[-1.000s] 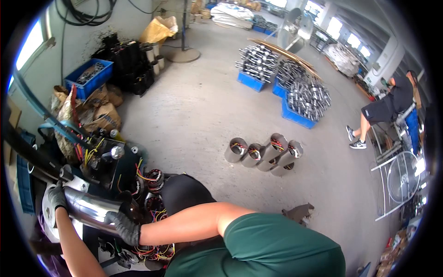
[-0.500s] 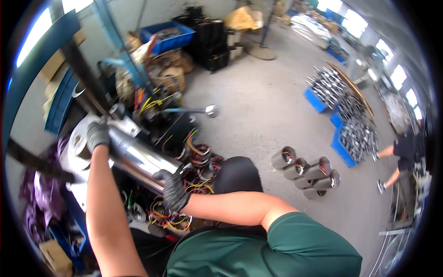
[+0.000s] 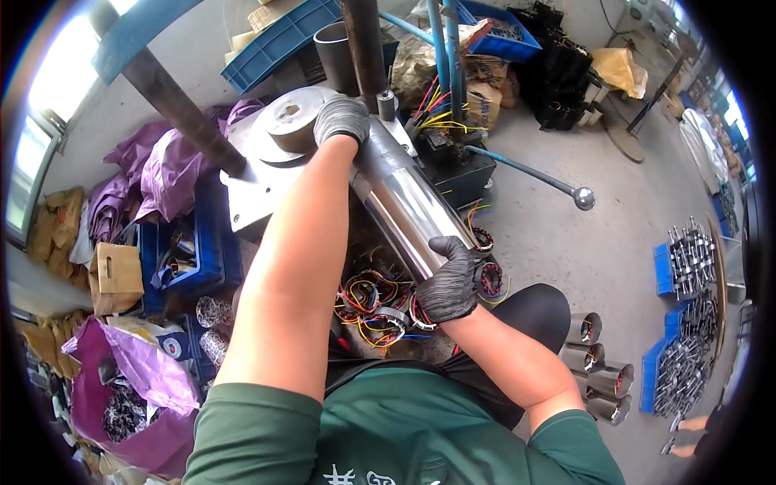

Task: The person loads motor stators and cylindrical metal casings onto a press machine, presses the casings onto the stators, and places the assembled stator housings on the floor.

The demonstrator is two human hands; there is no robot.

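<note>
A long, shiny metal cylinder slants from the press's base plate down toward my lap, its far part duller grey. My left hand, in a grey glove, is bent over the cylinder's far end, beside a round metal block on the pale plate. Near the lower end, my right hand in a darker glove grips the cylinder, thumb on top and fingers around the side; its fingertips are partly hidden. Below the cylinder lie several wound stator cores with red, yellow and blue wires.
Dark upright posts flank the plate. A blue lever with a ball end juts out at right. Several metal sleeves stand on the floor beside my knee. Blue bins of shafts sit farther right; a purple sack is at left.
The view has swung left, so the surroundings appear farther right. Both hands stay on the cylinder, one toward each end.
</note>
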